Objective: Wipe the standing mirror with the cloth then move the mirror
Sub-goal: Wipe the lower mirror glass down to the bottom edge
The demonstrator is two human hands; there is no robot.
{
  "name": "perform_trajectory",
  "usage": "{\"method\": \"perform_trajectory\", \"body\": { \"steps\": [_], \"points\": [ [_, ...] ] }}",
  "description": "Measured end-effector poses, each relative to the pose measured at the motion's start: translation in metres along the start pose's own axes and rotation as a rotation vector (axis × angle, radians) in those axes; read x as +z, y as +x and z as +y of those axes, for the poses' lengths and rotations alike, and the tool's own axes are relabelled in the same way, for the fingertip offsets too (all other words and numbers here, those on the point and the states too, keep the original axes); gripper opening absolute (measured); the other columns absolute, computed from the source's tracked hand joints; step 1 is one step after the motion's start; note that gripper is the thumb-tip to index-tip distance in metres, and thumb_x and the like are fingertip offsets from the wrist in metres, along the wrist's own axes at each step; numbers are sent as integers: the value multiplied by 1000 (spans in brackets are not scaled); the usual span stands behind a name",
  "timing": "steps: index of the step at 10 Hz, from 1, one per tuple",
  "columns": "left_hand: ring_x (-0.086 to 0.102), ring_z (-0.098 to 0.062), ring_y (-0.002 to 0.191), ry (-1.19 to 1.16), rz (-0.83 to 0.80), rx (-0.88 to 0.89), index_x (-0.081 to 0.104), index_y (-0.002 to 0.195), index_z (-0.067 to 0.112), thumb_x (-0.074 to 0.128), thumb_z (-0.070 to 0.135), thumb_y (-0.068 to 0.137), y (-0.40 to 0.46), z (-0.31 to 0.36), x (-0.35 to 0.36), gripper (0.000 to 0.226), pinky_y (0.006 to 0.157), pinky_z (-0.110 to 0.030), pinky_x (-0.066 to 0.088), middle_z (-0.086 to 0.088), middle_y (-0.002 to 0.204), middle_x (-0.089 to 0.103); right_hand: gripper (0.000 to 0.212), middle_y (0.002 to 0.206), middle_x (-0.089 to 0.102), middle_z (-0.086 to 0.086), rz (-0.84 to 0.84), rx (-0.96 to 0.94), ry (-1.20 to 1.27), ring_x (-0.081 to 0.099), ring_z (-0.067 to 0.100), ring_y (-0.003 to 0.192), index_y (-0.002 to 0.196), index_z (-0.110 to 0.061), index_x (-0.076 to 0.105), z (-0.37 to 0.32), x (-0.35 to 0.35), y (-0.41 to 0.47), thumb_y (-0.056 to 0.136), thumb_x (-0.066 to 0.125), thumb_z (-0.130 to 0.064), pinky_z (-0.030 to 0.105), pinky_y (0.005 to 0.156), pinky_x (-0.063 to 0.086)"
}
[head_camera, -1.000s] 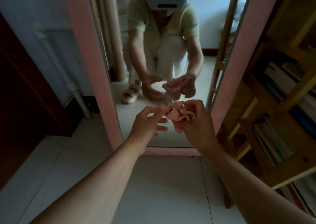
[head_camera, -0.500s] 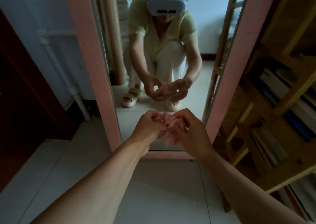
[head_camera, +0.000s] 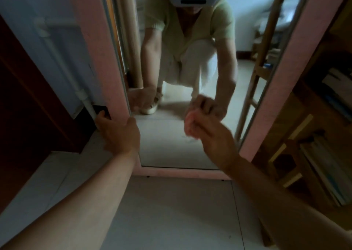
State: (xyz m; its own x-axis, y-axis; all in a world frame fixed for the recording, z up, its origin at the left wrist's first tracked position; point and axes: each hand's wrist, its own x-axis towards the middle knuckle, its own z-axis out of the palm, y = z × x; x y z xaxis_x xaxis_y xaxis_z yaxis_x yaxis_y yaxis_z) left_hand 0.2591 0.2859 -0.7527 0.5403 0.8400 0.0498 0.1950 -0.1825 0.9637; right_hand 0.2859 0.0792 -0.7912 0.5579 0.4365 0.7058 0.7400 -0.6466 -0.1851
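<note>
Gripping the left side of the mirror's pink frame low down, the left hand has its thumb lying across the front edge next to the glass and its fingers wrapped round behind the frame. The mirror stands upright on the pale tiled floor, its bottom rail resting on the tiles, with a white pipe running down the blue wall just to its left and a wooden bookshelf close on its right. The right hand is raised in front of the lower part of the glass, fingers curled into a loose fist around the cloth, a pinkish bunch that shows only at the fingertips. The frame is motion-blurred there, so whether the cloth is actually pressed against the glass or just short of it is hard to say. The glass reflects the crouching person, both arms reaching forward
</note>
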Motion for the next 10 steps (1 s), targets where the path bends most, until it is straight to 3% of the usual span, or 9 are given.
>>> {"method": "perform_trajectory", "body": {
  "steps": [2,3,4,5,6,7,8,9,10],
  "points": [
    [49,-28,123,-35,-32,53,42,133,11,50,7,80,12,-16,7,54,104,-40,38,-10,135,50,13,101,64,-1,-223,-146,-4,55,19,88,98,-18,62,6,17,-7,99,49,-22,46,75,50],
    [45,-27,128,-37,-44,111,36,138,11,49,9,83,12,-23,10,56,107,-39,34,-10,141,45,28,114,60,4,72,-38,-121,55,25,106,107,-19,66,5,-14,45,100,40,-21,48,93,44],
    [42,-28,130,-44,-64,183,34,139,6,50,9,84,12,-30,11,57,108,-39,33,-14,143,42,27,117,60,6,166,-61,-94,54,27,110,112,-16,66,6,-22,70,100,43,-22,49,96,42],
    [44,-30,127,-67,-88,227,36,136,2,48,17,79,15,-34,7,60,107,-42,35,-18,138,44,23,115,59,14,-92,-205,-135,57,31,103,118,-5,57,8,34,-1,98,50,-12,42,87,43],
    [48,-31,121,-40,-115,261,38,132,4,47,24,77,17,-38,4,59,102,-41,39,-17,134,47,17,108,69,10,-258,-346,-195,61,25,94,104,-1,68,7,62,-59,89,60,-6,35,75,44],
    [52,-27,114,-32,-146,257,41,128,7,50,28,81,20,-44,0,52,93,-31,41,-13,128,51,17,110,70,8,-146,-366,-216,57,23,94,102,-5,72,4,48,-33,93,58,-8,34,76,42],
    [55,-26,109,27,-185,187,46,122,8,51,31,87,20,-60,0,42,85,-29,40,-14,122,56,25,116,65,0,29,-192,-212,53,13,110,111,-15,70,3,25,6,102,47,-21,11,102,29],
    [56,-26,105,38,-225,140,48,118,12,48,38,83,18,-78,-2,45,83,-30,41,-12,117,58,29,111,67,10,-42,-210,-152,60,23,106,108,-7,69,-3,44,-4,102,44,-20,29,91,43],
    [57,-22,100,34,-263,139,48,116,20,47,40,80,20,-84,-5,41,81,-30,42,-6,113,59,14,102,71,11,-236,-398,-229,68,28,86,99,0,71,-5,78,-47,85,67,-3,36,74,39]
  ]
}}
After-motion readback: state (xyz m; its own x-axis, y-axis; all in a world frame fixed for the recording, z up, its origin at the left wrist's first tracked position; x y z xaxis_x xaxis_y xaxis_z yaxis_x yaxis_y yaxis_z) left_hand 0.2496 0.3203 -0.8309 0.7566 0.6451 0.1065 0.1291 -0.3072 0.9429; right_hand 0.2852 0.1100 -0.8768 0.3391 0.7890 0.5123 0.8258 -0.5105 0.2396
